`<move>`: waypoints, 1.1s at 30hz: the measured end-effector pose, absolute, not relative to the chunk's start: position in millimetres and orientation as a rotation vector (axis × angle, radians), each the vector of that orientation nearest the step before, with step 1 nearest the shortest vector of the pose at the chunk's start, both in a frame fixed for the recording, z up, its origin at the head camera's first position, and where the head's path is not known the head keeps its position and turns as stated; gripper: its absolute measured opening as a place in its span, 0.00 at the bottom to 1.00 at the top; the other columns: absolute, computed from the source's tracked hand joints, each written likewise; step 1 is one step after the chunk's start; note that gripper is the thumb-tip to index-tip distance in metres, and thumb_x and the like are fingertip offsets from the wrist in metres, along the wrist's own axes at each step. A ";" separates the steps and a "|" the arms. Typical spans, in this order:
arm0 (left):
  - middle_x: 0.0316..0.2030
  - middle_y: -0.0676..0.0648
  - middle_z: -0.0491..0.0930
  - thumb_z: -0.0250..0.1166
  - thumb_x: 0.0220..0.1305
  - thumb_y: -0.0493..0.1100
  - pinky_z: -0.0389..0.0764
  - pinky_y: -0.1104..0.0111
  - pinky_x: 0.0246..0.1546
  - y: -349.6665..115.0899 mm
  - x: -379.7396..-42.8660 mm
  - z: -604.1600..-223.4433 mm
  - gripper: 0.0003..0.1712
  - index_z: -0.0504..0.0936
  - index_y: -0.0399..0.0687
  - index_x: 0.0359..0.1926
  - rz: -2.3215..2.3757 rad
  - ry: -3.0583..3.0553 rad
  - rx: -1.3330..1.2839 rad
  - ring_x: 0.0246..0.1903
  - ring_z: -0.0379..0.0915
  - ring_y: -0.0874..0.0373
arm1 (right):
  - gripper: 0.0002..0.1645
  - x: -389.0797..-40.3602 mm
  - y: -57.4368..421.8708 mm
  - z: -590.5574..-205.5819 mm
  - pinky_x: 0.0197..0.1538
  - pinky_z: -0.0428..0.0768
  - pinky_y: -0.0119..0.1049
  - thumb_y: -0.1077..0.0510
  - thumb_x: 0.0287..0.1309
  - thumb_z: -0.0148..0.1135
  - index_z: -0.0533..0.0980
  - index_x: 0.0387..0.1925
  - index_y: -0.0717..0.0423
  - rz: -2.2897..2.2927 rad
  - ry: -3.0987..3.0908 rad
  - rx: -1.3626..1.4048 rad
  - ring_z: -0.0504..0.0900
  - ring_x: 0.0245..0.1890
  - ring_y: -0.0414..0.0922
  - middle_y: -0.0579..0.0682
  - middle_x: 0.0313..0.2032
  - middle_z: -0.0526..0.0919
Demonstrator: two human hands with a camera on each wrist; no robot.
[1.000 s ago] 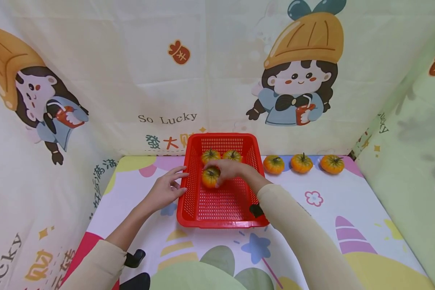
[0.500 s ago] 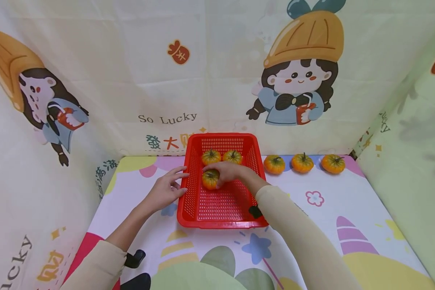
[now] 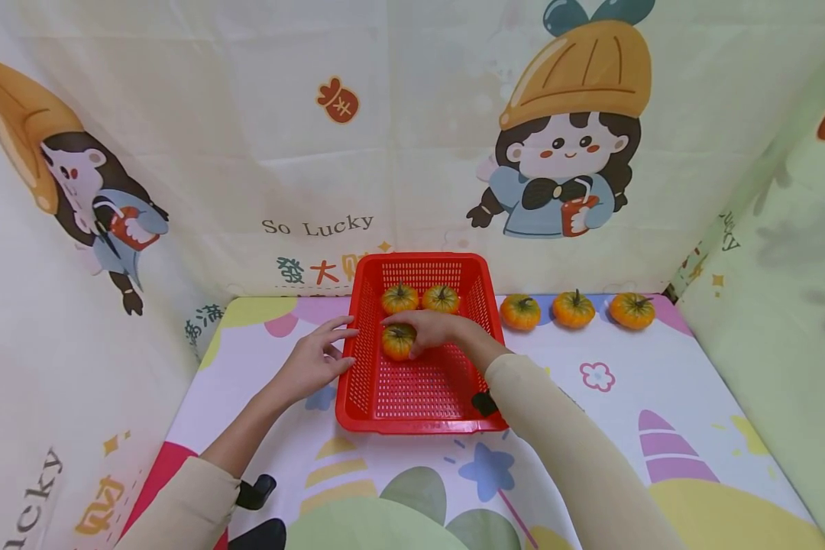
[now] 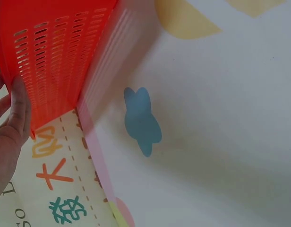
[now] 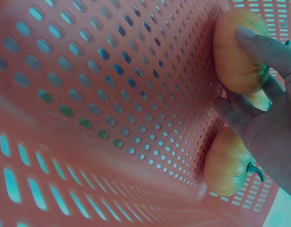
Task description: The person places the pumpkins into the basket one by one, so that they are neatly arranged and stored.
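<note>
In the head view a red plastic basket [image 3: 421, 425] stands at the middle of the table. My right hand [image 3: 431, 327] reaches into it and grips a small orange pumpkin [image 3: 397, 344], thumb on one side and fingers round the other. The right wrist view shows the thumb across this pumpkin [image 5: 233, 52] low in the basket. Behind the hand sit two more pumpkins, the left one [image 3: 399, 296] beside the right one [image 3: 442, 298]. My left hand [image 3: 314, 362] is at the basket's left rim with loosely spread fingers; its fingertips touch the side in the left wrist view.
To the basket's right, three pumpkins stand in a row along the back edge: a near one [image 3: 520, 312], a middle one [image 3: 573, 309] and a far one [image 3: 631, 311]. A printed cloth covers the table [image 3: 557, 428]; a printed curtain [image 3: 412, 153] hangs behind.
My right hand and its pumpkin have shifted very slightly toward me inside the basket. The left hand stays at the rim.
</note>
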State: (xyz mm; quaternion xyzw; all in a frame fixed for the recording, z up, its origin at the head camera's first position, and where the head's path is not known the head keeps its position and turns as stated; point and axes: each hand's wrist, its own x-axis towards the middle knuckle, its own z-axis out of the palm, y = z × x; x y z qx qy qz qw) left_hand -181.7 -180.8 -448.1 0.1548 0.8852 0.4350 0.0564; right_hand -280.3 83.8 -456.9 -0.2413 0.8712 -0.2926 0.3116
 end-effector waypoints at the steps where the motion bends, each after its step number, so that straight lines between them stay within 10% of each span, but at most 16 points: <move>1: 0.76 0.45 0.65 0.71 0.62 0.34 0.87 0.69 0.33 -180.7 -181.5 -448.1 0.32 0.77 0.39 0.68 1.319 2.684 0.466 0.37 0.80 0.55 | 0.50 -280.4 84.0 -457.5 0.65 0.79 0.53 0.59 0.54 0.77 0.67 0.75 0.31 -0.778 2.295 -0.641 0.68 0.69 0.53 0.48 0.69 0.71; 33: 0.76 0.44 0.65 0.71 0.63 0.35 0.87 0.69 0.34 -181.0 -179.9 -449.3 0.31 0.77 0.38 0.67 1.327 2.678 0.494 0.38 0.80 0.54 | 0.49 -269.5 101.7 -411.7 0.65 0.80 0.51 0.55 0.54 0.77 0.67 0.75 0.34 -0.808 2.319 -0.822 0.60 0.76 0.56 0.50 0.76 0.65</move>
